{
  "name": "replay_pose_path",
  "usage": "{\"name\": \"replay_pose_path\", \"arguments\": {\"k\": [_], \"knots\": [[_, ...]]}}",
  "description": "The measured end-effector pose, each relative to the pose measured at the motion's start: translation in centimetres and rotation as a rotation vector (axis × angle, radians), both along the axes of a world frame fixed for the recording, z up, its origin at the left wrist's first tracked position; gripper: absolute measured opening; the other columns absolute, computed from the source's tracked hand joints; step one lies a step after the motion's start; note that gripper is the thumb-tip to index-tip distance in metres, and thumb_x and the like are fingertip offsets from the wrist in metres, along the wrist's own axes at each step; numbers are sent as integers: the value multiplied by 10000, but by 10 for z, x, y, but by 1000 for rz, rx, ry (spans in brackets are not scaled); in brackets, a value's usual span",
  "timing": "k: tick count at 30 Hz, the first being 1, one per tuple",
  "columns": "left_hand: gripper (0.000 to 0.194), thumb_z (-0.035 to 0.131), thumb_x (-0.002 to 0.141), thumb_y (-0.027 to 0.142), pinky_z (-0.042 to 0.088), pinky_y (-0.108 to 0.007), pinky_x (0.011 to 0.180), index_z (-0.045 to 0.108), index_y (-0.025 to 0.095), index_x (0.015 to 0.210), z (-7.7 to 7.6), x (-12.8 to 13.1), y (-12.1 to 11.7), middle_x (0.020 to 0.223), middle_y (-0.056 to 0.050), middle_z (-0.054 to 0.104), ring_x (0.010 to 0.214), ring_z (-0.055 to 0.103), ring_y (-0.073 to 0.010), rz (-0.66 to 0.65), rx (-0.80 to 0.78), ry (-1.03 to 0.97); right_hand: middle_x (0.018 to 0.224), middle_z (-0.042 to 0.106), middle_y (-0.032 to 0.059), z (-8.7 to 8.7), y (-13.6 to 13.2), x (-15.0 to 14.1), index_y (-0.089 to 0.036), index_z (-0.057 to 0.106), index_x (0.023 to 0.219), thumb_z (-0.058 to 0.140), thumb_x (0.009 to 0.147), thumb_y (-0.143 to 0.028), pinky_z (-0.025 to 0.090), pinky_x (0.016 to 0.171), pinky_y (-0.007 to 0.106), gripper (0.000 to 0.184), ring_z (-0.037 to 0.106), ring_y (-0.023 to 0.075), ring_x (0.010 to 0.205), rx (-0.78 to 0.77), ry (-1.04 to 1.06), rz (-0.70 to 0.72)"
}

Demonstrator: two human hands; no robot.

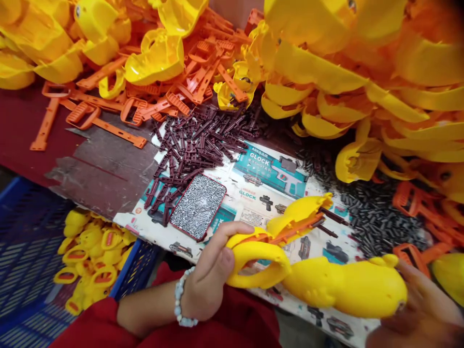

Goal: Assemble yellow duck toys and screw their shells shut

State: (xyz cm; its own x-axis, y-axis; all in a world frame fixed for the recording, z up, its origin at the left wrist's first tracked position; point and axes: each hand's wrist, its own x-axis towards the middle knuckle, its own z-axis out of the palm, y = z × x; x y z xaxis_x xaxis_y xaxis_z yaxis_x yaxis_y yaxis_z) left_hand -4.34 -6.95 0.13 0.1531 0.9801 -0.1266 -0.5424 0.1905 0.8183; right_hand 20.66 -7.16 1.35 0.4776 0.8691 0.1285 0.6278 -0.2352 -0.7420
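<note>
My left hand (pixel 213 275), with a beaded bracelet at the wrist, is closed on the ring-handled end of a yellow duck-shaped toy shell (pixel 308 282). Beside this shell, a second yellow shell half (pixel 299 212) spreads away at an angle, also meeting my left hand. An orange strip (pixel 295 232) lies along its inside, and dark brown bars (pixel 329 232) stick out of its far end. At the rounded head of the toy, my right hand (pixel 424 304) grips the shell from the right; it is partly blurred and its fingertips are hidden behind the yellow plastic.
A tray of small silver screws (pixel 199 205) sits on printed cardboard (pixel 250 193). Behind it lie dark brown bars (pixel 203 140) and orange handled strips (pixel 105 125). Black small parts (pixel 384 222) and stacked yellow shells (pixel 326 72) stand right. A blue crate (pixel 21 217) holds yellow toys.
</note>
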Motion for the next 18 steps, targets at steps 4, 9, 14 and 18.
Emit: {"name": "replay_pose_path", "arguments": {"k": [4,9,14,18], "knots": [[372,327,955,460,432,-255,898,516,266,1209,5,5,-1,1153,-46,522,996,517,-168,-45,89,68,1162,494,121,-4,12,-24,-138,468,1245,743,579,-416,438,864,395,772,517,305,1010,106,193,-26],[302,404,938,433,465,-277,822,557,270,1141,7,0,5,938,-38,591,877,568,-166,-112,-61,-95,1057,537,80,-13,25,-31,-152,463,1176,766,666,-300,485,695,249,611,575,207,859,337,401,87],[270,429,934,407,442,-281,892,607,266,1082,13,-7,10,1031,-45,596,967,555,-174,-129,49,64,1118,522,82,-16,28,-29,-149,482,1220,782,678,-300,447,747,206,638,525,214,1016,301,387,124],[314,404,938,425,432,-320,923,606,236,1087,19,-10,14,1061,-67,603,1000,561,-199,-175,89,143,1149,505,77,-21,28,-30,-138,487,1250,794,677,-295,423,790,171,669,506,183,1028,290,370,124]]}}
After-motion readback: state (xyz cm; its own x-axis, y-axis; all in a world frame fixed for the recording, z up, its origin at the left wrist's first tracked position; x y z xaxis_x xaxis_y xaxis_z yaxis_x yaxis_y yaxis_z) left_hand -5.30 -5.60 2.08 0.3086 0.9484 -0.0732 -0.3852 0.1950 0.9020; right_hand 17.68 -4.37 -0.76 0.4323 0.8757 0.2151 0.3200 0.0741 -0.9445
